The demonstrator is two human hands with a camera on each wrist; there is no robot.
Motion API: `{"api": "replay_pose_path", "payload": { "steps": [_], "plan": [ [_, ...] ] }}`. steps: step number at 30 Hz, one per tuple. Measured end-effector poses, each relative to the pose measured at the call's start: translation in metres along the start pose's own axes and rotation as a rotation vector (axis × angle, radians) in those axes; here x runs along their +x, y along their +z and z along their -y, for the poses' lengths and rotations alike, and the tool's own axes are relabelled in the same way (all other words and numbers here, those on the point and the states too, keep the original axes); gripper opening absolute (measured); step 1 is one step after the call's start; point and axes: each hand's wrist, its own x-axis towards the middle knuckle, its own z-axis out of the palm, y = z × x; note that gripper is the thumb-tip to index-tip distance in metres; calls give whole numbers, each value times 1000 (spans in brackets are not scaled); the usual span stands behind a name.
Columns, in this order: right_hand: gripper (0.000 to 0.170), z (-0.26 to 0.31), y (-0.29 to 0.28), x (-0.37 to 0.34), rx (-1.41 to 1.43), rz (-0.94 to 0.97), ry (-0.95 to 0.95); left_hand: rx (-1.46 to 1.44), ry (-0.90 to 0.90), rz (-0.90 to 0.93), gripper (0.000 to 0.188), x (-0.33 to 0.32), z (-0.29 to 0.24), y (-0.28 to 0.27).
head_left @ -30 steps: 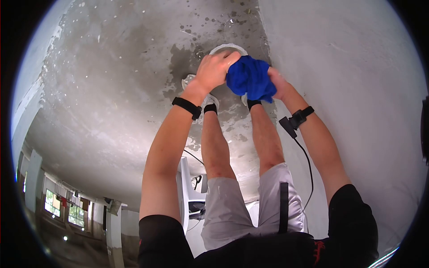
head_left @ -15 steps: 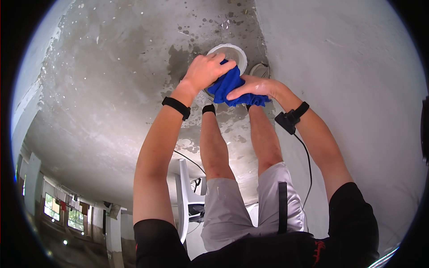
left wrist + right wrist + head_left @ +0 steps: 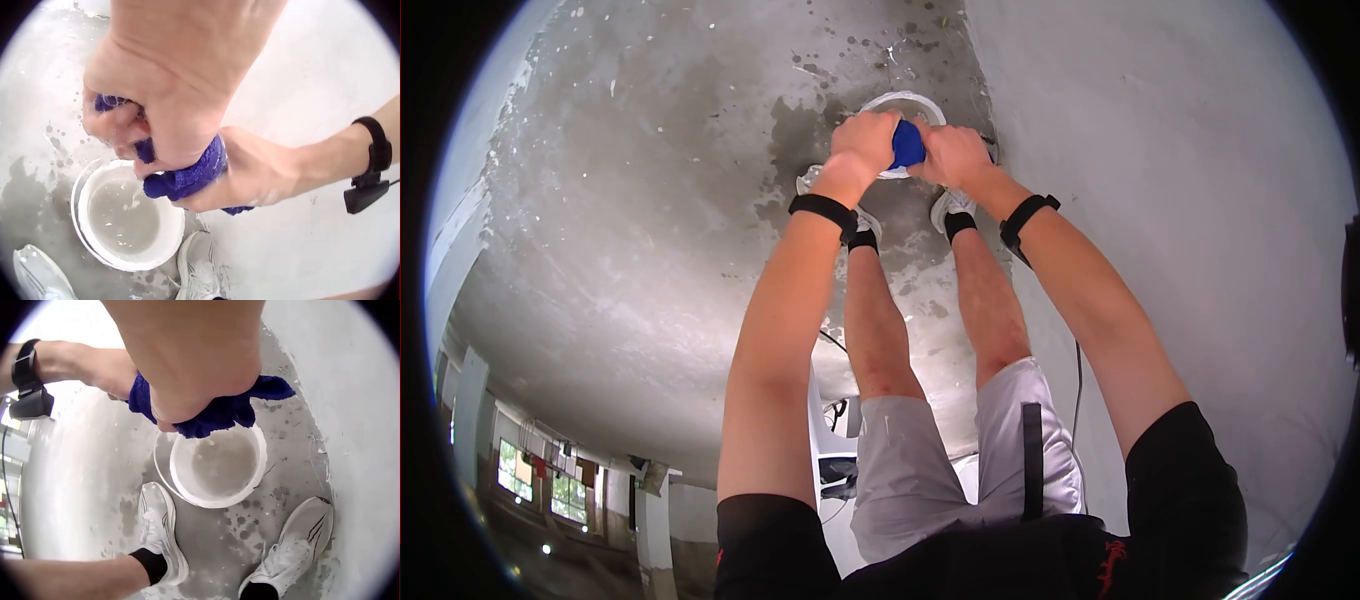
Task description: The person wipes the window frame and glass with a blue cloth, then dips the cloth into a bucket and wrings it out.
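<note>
A blue cloth is bunched between both hands, twisted where it passes from one fist to the other. My left hand grips one end, and in the left wrist view folds of the cloth poke out between its curled fingers. Wrapped round the other end is my right hand; in the right wrist view a loose flap of the cloth sticks out beyond it. Below the hands stands a white bucket holding cloudy liquid.
Wet patches mark the grey floor around the bucket. White shoes stand close to it. A pale wall rises on the right. Behind the legs is a white chair; a black cable hangs by the right arm.
The hands have drawn together over the bucket, and the right hand has turned from lying over the cloth to a fist round it. The loosely hanging cloth is now bunched tight.
</note>
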Motion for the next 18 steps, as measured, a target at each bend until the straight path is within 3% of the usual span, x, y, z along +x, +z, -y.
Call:
{"api": "replay_pose_path", "payload": {
  "steps": [2, 6, 8, 10, 11, 12, 14, 15, 17, 18],
  "plan": [
    [61, -3, -1, 0, 22, 65, -45, -104, 23, 178, 43, 0, 8, -2],
    [67, 8, -9, -11, 163, 54, 30, -118, 149, 187, 53, -19, 3, -14],
    [70, 11, -3, -28, 232, 65, 91, 42, 269, 94, 58, -24, -1, -30],
    [78, 14, 6, -39, 744, -54, -2, 198, 290, 126, 53, -22, -7, -44],
    [72, 17, 7, -43, 959, 45, 37, 347, 305, 169, 49, -24, -8, -48],
    [72, 14, 4, -44, 961, 47, 34, 349, 302, 170, 49, -25, -7, -52],
    [58, 6, -8, -51, 1736, 326, 242, 261, 276, 226, 39, -25, -3, -53],
    [55, 0, -14, -58, 1926, 359, 254, 256, 291, 227, 39, -27, -1, -50],
    [56, 1, -8, -64, 1947, 297, 257, 194, 467, -104, 39, -30, 4, -44],
    [57, 4, -3, -65, 1975, 261, 253, 189, 470, -107, 39, -31, 3, -42]
  ]
}}
